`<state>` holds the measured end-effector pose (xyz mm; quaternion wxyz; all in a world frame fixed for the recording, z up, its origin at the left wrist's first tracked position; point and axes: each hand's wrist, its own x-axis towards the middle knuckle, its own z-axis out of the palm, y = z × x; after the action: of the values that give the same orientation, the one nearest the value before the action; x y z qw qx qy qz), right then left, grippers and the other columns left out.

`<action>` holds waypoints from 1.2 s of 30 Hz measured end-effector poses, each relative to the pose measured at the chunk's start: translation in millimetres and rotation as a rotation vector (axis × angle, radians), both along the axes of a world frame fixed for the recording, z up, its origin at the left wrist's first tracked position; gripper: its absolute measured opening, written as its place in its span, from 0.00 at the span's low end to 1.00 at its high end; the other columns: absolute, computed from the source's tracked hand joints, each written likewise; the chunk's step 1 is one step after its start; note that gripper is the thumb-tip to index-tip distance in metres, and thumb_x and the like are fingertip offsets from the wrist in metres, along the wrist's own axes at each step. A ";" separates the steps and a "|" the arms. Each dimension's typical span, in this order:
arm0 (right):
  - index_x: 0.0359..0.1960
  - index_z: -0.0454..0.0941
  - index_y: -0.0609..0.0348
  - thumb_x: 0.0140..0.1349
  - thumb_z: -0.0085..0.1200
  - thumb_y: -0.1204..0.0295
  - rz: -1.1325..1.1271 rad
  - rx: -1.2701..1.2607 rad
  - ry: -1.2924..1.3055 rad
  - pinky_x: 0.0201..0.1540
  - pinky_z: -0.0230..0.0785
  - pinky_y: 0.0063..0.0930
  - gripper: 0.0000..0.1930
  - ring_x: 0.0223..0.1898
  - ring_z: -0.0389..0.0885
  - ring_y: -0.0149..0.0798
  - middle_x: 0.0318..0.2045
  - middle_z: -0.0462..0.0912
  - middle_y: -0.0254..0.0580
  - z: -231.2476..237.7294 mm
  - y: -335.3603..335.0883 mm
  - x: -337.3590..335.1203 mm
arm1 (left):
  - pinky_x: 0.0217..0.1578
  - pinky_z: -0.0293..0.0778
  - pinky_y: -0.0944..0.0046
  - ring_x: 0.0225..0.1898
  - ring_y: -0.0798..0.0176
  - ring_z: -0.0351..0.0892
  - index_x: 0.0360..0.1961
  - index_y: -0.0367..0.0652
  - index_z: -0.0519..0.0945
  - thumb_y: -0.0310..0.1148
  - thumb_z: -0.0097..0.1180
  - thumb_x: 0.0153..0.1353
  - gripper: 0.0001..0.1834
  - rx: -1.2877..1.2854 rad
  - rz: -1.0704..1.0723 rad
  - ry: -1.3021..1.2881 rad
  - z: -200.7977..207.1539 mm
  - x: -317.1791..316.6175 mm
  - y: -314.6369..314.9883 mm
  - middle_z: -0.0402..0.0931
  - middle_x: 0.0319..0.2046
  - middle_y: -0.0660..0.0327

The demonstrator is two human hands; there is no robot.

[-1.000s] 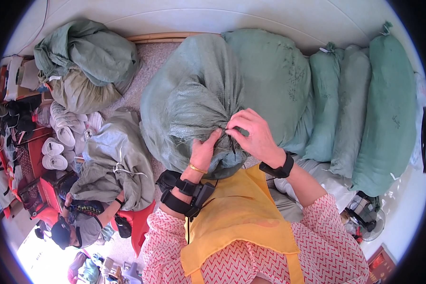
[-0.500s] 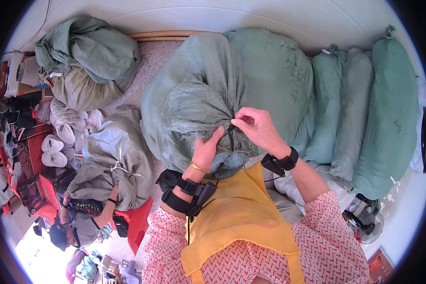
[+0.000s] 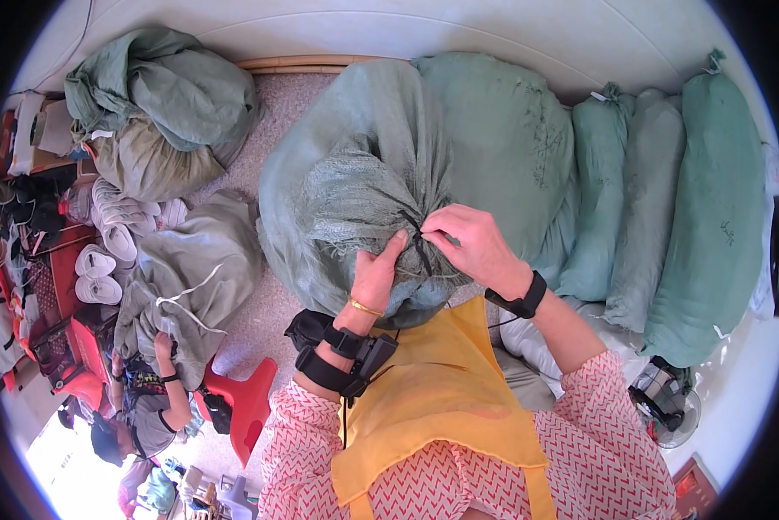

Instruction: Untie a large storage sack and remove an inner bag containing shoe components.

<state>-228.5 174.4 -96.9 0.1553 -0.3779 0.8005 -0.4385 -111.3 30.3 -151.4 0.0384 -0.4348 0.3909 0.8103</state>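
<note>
Big sack: The full grey-green sack (image 3: 355,165) stands right in front of you, gathered mouth facing up, its lower edge close to your yellow apron (image 3: 437,381); its base is hidden.
Left hand: Your left hand (image 3: 375,276) lies against the gathered neck, thumb raised and pressed beside it; the fingers are hidden, so how tightly they close cannot be told.
Right hand: Your right hand (image 3: 473,247) is pinched nearly closed, thumb and forefinger at the black tie (image 3: 422,253) on the neck.
Weave and weight: The cloth looks soft, thin and perhaps slippery, unlikely to break; bulging like that, the load is probably bulky and awkward, though its weight can't be judged.
Best hold: Your surest grip is the bunched neck just below the tie; the smooth, rounded sides give you little to grab.
Right side: A plump green sack (image 3: 502,156) sits against yours, with narrower sacks (image 3: 597,191) beyond, leaving you scant room there.
Left side: Speckled floor (image 3: 290,108) separates you from a co-worker (image 3: 155,420) handling a grey sack (image 3: 203,256); a red stool (image 3: 246,399) stands near your left elbow.
</note>
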 end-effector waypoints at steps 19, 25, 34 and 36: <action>0.33 0.71 0.65 0.58 0.53 0.82 0.046 0.102 -0.161 0.34 0.69 0.42 0.04 0.31 0.75 0.53 0.30 0.76 0.49 -13.3 -12.4 -6.4 | 0.41 0.75 0.68 0.41 0.73 0.78 0.45 0.30 0.83 0.33 0.66 0.63 0.16 -0.173 -0.155 0.082 4.5 4.3 -5.2 0.83 0.41 0.62; 0.34 0.76 0.64 0.57 0.60 0.81 -0.126 0.110 -0.355 0.37 0.73 0.32 0.06 0.33 0.81 0.38 0.32 0.81 0.44 2.2 -7.5 1.9 | 0.45 0.76 0.67 0.43 0.70 0.80 0.46 0.31 0.83 0.31 0.65 0.64 0.14 -0.151 -0.010 0.161 -2.5 7.2 2.9 0.84 0.43 0.61; 0.32 0.77 0.62 0.53 0.64 0.81 -0.197 0.021 -0.015 0.39 0.73 0.35 0.07 0.36 0.80 0.49 0.34 0.81 0.43 1.8 -9.1 27.4 | 0.44 0.75 0.67 0.43 0.71 0.79 0.45 0.31 0.83 0.31 0.65 0.64 0.14 -0.066 -0.037 -0.010 4.2 6.9 5.0 0.83 0.43 0.63; 0.32 0.77 0.62 0.53 0.64 0.81 -0.189 0.056 0.058 0.40 0.73 0.38 0.08 0.37 0.79 0.51 0.33 0.80 0.44 2.6 -10.9 30.5 | 0.44 0.75 0.67 0.43 0.71 0.78 0.45 0.31 0.83 0.31 0.65 0.65 0.14 -0.059 -0.025 -0.010 6.4 6.9 6.4 0.82 0.43 0.63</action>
<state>-198.0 163.5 -94.3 0.1002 -0.3086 0.8488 -0.4174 -104.4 36.7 -145.0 0.0375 -0.4349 0.4198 0.7958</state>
